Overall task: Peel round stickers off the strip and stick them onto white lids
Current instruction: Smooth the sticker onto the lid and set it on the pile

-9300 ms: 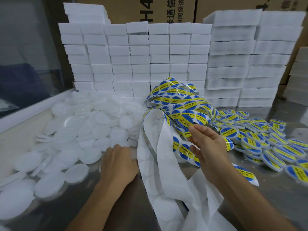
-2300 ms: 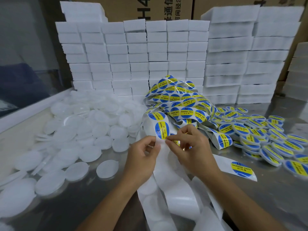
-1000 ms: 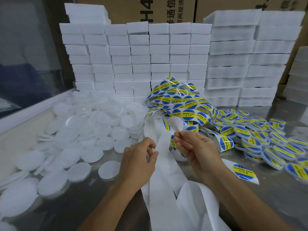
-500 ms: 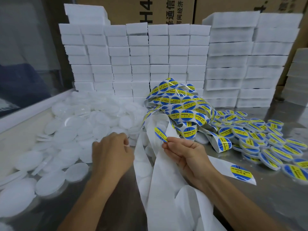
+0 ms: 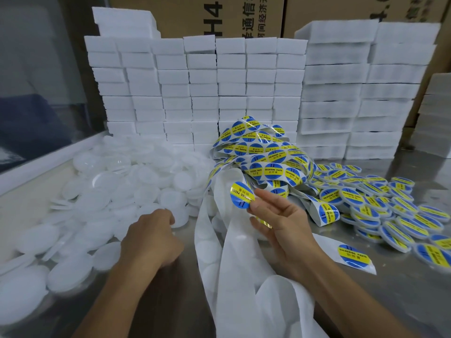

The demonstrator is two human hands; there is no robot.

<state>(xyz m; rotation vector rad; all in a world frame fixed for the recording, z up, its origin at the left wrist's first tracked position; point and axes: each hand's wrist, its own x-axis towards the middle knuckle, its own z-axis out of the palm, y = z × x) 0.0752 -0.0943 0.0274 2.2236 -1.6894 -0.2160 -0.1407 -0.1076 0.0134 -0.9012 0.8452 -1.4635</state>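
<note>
My right hand [image 5: 278, 223] pinches one peeled round sticker [image 5: 242, 195], blue and yellow, between thumb and forefinger, lifted clear of the bare backing strip [image 5: 234, 259] that drapes down between my arms. My left hand [image 5: 151, 237] reaches left with curled fingers at a white lid [image 5: 179, 217] on the near edge of the plain lid pile [image 5: 117, 186]; whether it grips that lid I cannot tell. The unpeeled sticker strip [image 5: 263, 154] lies tangled just beyond my right hand. Labelled lids [image 5: 380, 206], too many to count, spread right of it. One loose strip end [image 5: 351, 257] carries a single sticker beside my right forearm. Bare steel table [image 5: 402, 296] shows at lower right. Stacked white foam blocks [image 5: 202, 93] wall off the back.
</note>
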